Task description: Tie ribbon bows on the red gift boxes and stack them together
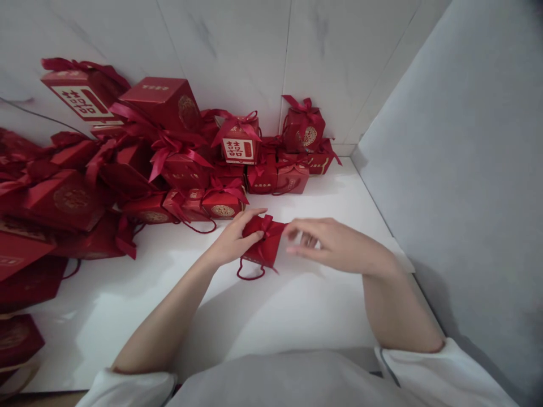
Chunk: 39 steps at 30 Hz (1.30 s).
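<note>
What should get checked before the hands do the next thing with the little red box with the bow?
1. Left hand has a grip on the small red paper gift box with a ribbon bow: ok, its fingers wrap the box's left side.
2. Right hand at the ribbon: cannot tell, its fingertips are blurred beside the box's right edge.
3. Bow fully tied: cannot tell, too small and blurred.
4. Dark red cord loop free: ok, it hangs below the box, unpinned.
5. White tabletop under the box bare: ok.
6. Pile of finished red gift boxes apart from the hands: ok, it sits behind them, not touching.
</note>
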Available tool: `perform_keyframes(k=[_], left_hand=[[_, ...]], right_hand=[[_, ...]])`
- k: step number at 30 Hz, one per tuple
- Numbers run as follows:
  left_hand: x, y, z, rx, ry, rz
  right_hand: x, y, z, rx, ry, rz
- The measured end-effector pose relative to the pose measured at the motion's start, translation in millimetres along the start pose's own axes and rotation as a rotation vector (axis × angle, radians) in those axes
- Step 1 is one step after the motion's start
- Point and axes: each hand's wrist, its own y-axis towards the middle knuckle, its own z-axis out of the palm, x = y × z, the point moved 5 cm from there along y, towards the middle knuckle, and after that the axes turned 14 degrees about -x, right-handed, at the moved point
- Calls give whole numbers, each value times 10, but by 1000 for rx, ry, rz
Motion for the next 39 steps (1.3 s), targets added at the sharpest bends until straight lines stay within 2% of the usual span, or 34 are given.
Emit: perform_keyframes(k=[2,3,5,7,11,14,16,20,22,25,29,32,35,39], left_hand=[[8,15,25,-32,13,47],[19,19,42,-40,9,51],[48,23,69,-47,-9,36],[82,27,82,-48,-38,6],[164,50,91,-36,-153,-98],[208,59,103,-31,-260,-193],[206,57,103,-37,-282,-217],[166,46,95,-5,-279,-224],[167,43,93,41,-331,-275],[174,42,80,97,-466,-357],[146,41,53,141,-460,-301],[156,41,47,155,-430,-281],[180,53,50,158,-432,-270],[179,75,53,126,-363,-200]], right_hand=[[-119,76,-60,-200,-148,101],[-185,114,-42,-226,-228,147],[-302,187,60,-138,-299,203],[-351,242,135,-52,-244,190],[-277,261,89,-70,-79,57],[-217,208,96,14,-19,10],[-234,195,105,17,-22,58],[-427,248,79,-143,-144,325],[-524,290,160,-40,-116,425],[-579,340,320,196,126,467],[-532,376,328,241,386,343],[-469,318,277,302,397,261],[-389,234,273,435,348,232],[-305,194,419,599,320,206]])
